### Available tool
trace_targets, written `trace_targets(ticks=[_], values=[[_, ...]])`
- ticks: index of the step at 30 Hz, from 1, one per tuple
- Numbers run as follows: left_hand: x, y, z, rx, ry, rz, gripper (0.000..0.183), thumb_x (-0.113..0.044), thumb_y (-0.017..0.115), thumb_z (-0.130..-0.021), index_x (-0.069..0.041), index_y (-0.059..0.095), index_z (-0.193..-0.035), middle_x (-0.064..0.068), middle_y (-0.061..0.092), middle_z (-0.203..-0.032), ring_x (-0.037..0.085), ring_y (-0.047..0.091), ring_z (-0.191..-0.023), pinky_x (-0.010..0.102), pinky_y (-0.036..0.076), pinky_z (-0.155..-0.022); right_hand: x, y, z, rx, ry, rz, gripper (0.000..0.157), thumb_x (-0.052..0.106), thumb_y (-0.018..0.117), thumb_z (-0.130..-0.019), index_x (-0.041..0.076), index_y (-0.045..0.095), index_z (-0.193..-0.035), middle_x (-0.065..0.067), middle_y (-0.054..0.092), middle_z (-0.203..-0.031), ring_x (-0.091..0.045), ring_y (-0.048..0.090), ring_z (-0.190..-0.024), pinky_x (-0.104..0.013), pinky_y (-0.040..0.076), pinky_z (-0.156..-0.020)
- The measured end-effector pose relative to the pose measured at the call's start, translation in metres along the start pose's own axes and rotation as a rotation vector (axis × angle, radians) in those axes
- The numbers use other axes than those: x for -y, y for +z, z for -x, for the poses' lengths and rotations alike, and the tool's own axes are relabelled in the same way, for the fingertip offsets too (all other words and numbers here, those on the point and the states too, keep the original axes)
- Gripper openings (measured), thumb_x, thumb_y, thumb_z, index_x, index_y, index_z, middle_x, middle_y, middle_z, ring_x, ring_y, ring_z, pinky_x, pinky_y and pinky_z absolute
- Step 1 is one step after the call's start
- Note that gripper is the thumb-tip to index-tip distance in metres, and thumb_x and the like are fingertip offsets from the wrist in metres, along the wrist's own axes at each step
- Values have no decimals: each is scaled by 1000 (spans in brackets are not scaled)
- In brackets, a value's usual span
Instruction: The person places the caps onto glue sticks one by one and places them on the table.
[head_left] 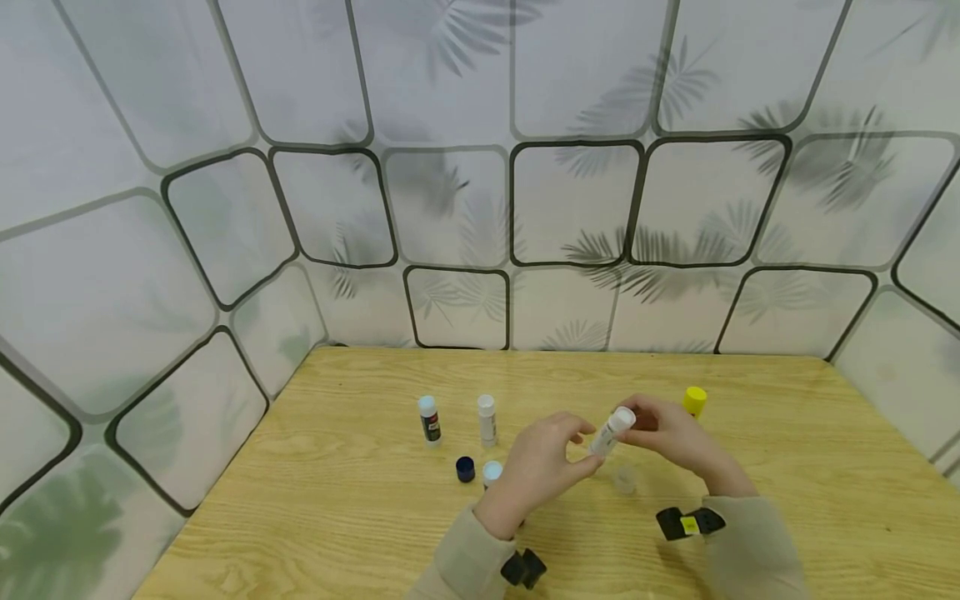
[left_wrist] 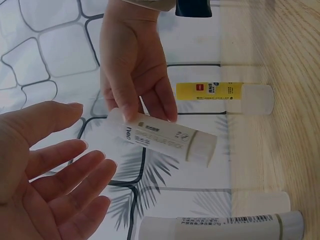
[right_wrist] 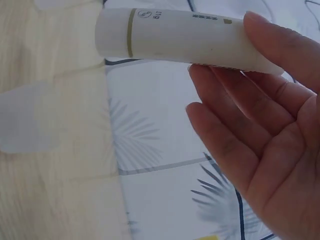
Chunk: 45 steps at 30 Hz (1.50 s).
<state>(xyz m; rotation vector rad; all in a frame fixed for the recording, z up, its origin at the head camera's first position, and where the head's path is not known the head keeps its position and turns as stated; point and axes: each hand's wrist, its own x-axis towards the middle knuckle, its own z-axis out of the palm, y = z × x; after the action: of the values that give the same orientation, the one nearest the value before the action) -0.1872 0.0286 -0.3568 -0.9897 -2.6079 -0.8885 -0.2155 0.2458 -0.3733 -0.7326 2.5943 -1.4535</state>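
Observation:
My right hand (head_left: 667, 433) pinches one end of a white glue stick (head_left: 611, 432), thumb on one side and fingers on the other. The stick is held tilted above the table, and small print shows on its label in the left wrist view. Facing it from the left is my left hand (head_left: 543, 458), its fingers spread and loosely bent, with a gap to the stick in the left wrist view. Below the held stick, a translucent cap (head_left: 624, 479) sits on the table.
Left of the hands stand another white glue stick (head_left: 487, 421) and a dark stick (head_left: 431, 423) with a light blue top. A navy cap (head_left: 465, 469) lies nearby. My left hand partly hides a light-blue-topped stick (head_left: 492, 472). Behind my right hand stands a yellow glue stick (head_left: 695, 401).

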Motion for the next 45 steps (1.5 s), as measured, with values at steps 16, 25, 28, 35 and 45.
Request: trace_targets(ticks=[16,25,28,35,45], values=[[0,1,1,-57,-4,-17,32,-28,67,-79,-10,62,-105,-1,60,-99,7,55,-87,18,44,-70,19,-7,7,-49,-111,-86,25,8,59,-85,-5,52,-105,-16,56,-96,-14,59,-85,-29,49,-70],[2,3,1,-151,28,10,38,-23,68,-79,-6,57,-112,2,58,-106,11,53,-97,20,43,-80,25,-4,6,-39,-166,-145,23,4,57,-85,-7,51,-105,-14,56,-94,-17,59,-81,-32,50,-69],[3,3,1,-180,44,56,37,-21,67,-79,-4,56,-111,3,58,-104,11,53,-96,19,43,-79,27,-2,5,-53,-172,-166,23,3,56,-85,-7,51,-105,-13,56,-93,-17,58,-80,-33,50,-68],[4,6,1,-233,77,111,33,-18,67,-79,-5,56,-107,3,57,-100,9,54,-88,17,43,-74,35,2,6,-103,-158,-196,24,4,56,-86,-7,50,-106,-9,56,-95,-17,59,-80,-30,49,-70],[3,6,1,-268,102,128,27,-17,67,-79,-8,57,-102,0,56,-94,4,50,-79,14,41,-67,42,6,8,-126,-217,-232,20,-1,54,-86,-9,50,-104,-4,57,-93,-17,59,-77,-28,49,-69]])
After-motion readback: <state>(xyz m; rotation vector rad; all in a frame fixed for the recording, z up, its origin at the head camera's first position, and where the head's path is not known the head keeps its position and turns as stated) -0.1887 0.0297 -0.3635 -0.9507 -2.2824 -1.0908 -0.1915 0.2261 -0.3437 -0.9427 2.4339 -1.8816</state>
